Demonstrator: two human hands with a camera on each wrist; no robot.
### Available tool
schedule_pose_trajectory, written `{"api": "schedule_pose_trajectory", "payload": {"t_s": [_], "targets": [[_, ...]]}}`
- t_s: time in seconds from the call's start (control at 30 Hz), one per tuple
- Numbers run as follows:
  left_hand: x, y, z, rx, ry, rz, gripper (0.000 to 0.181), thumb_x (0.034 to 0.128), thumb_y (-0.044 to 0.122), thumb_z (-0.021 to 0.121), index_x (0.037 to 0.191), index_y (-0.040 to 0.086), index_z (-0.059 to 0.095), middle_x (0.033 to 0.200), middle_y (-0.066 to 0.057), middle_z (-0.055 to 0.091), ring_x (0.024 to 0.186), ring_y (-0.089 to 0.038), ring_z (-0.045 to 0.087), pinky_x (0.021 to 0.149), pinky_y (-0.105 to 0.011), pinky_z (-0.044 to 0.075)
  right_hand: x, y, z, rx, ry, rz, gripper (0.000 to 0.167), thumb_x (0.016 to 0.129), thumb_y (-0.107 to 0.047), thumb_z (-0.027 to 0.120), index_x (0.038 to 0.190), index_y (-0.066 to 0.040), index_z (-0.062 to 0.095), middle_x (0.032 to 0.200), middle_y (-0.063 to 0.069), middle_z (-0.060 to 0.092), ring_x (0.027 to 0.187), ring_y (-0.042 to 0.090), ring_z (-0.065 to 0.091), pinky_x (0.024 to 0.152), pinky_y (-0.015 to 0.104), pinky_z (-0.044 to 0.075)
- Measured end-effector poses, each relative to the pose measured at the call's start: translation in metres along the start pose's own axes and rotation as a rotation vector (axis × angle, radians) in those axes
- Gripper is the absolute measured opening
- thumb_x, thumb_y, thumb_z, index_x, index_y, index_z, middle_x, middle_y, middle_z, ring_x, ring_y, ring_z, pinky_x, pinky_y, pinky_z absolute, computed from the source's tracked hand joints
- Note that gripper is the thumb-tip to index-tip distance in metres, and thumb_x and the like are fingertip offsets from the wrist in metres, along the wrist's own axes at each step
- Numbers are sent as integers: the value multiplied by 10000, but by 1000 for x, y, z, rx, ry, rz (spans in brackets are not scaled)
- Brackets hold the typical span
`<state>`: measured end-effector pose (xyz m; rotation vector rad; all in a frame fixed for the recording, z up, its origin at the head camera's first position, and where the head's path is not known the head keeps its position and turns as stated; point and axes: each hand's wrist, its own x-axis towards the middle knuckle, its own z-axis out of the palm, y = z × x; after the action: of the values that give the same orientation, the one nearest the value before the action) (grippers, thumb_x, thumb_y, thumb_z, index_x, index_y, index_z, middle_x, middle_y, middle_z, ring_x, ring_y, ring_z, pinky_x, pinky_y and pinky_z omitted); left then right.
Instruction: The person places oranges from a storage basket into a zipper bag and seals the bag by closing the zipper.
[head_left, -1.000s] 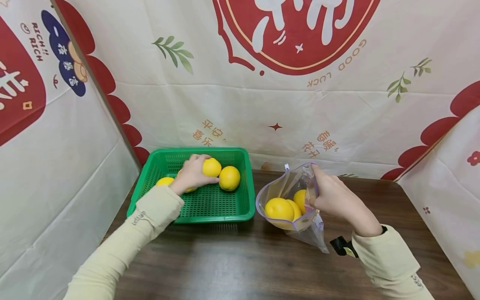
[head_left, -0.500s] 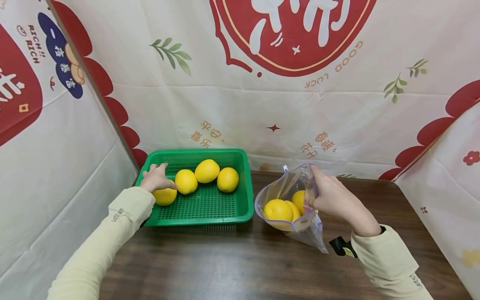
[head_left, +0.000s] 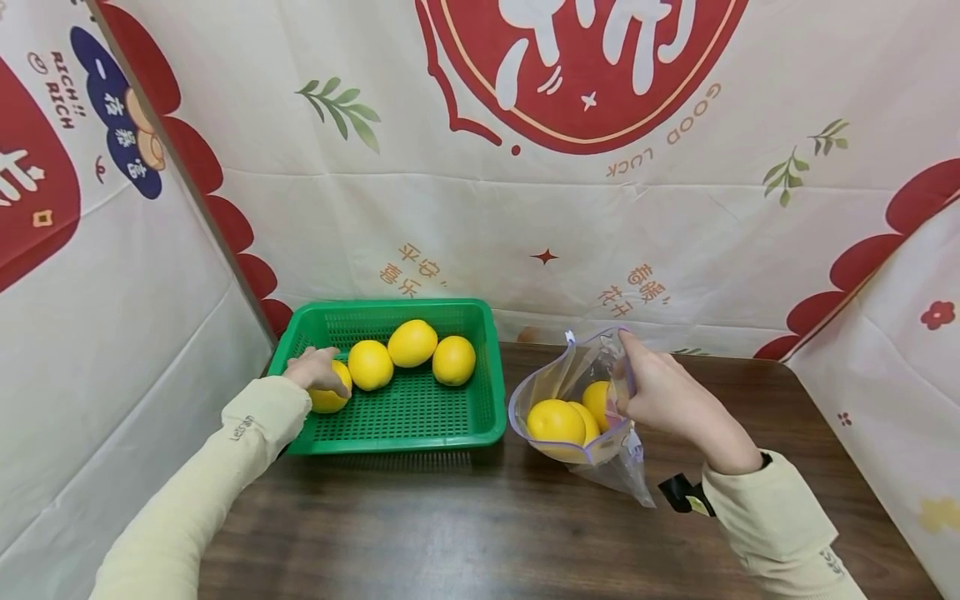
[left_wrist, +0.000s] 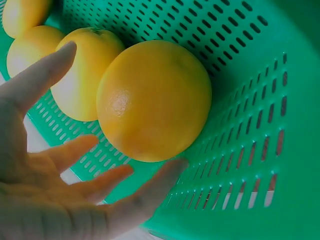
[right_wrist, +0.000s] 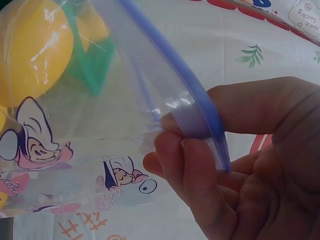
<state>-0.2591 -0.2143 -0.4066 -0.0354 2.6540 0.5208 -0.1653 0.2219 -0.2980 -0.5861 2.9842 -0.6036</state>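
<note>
My left hand (head_left: 313, 369) is over the leftmost orange (head_left: 330, 390) in the green basket (head_left: 405, 442). In the left wrist view, its fingers are spread around the near side of that orange (left_wrist: 155, 100), and nothing is gripped; whether a fingertip touches the peel is hard to tell. Three more oranges lie in a row to the right, among them a middle orange (head_left: 371, 365). My right hand (head_left: 667, 392) pinches the purple-edged rim of a clear zip bag (head_left: 577, 454) between thumb and fingers (right_wrist: 170, 150). Inside the standing bag are three visible oranges, one in front (head_left: 557, 422).
Basket and bag stand side by side on a dark wooden table (head_left: 465, 525). Behind them rises a printed cloth wall (head_left: 480, 217), with further cloth walls at the left and right. The basket's left end is close to the left wall.
My left hand has moved left from the middle of the basket to the leftmost orange, then slightly lower onto it. The right hand stays at the bag's rim.
</note>
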Motion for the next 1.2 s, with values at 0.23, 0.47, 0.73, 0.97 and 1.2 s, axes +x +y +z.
{"api": "schedule_pose_trajectory", "payload": {"t_s": [0.23, 0.47, 0.73, 0.97, 1.2], "targets": [[1, 1, -1, 16, -74, -10, 793, 770, 182, 686, 1401, -32, 255, 1379, -351, 191, 1256, -469, 201, 937, -564, 317, 0, 1, 0, 1, 4, -6, 792, 671, -1, 712, 1294, 173, 255, 875, 120, 625, 554, 90, 467, 549, 276, 425], [2, 2, 0, 6, -123, -47, 783, 781, 154, 687, 1408, -19, 250, 1336, -395, 69, 1137, -463, 298, 849, -520, 397, -1, 1, 0, 2, 8, -10, 799, 672, -5, 719, 1294, 182, 252, 852, 106, 620, 556, 87, 465, 549, 273, 424], [4, 5, 2, 64, -142, -66, 718, 744, 72, 713, 1357, -21, 350, 1228, -353, 260, 985, -381, 395, 784, -462, 428, -1, 2, 0, -4, 11, -17, 805, 666, -29, 731, 1282, 190, 262, 816, 77, 615, 559, 87, 465, 554, 276, 422], [5, 4, 3, 64, -133, -32, 727, 710, 55, 743, 1327, -21, 367, 1247, -328, 356, 1049, -385, 419, 804, -456, 431, 0, 3, 0, -11, 15, -20, 781, 664, -27, 725, 1269, 181, 277, 811, 71, 610, 552, 82, 465, 550, 275, 421], [6, 4, 5, 42, -133, -20, 683, 694, 25, 750, 1275, 4, 392, 1208, -314, 376, 1002, -376, 430, 766, -454, 443, 1, 3, 0, -5, 4, -21, 772, 669, 11, 693, 1276, 196, 256, 797, 60, 596, 544, 86, 455, 534, 265, 410]]}}
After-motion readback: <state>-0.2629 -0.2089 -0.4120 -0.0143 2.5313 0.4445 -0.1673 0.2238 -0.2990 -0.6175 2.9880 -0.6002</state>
